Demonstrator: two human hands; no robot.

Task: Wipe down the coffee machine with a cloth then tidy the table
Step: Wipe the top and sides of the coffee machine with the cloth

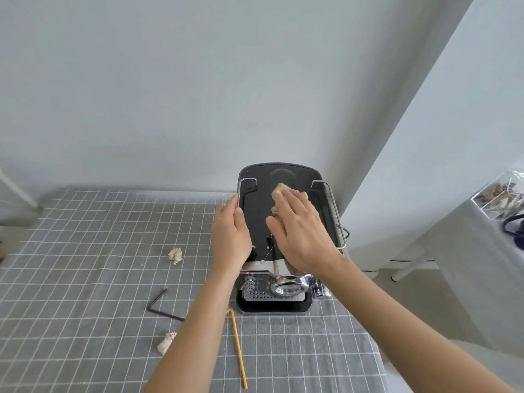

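Observation:
A black and chrome coffee machine (pixel 256 219) stands at the table's far right, seen from above. On its flat black top lies a beige cloth (pixel 283 191), pressed down by my right hand (pixel 300 231) with straight fingers. My left hand (pixel 231 234) holds the machine's left top edge, thumb on top beside the chrome rail. The portafilter and drip tray show below my wrists.
The table wears a grey checked cloth (pixel 85 251). On it lie two crumpled paper wads (pixel 175 255) (pixel 166 343), a black hex key (pixel 158 304) and a yellow stick (pixel 238 350). A clear box (pixel 499 197) sits on a side table at right. A wall is close behind.

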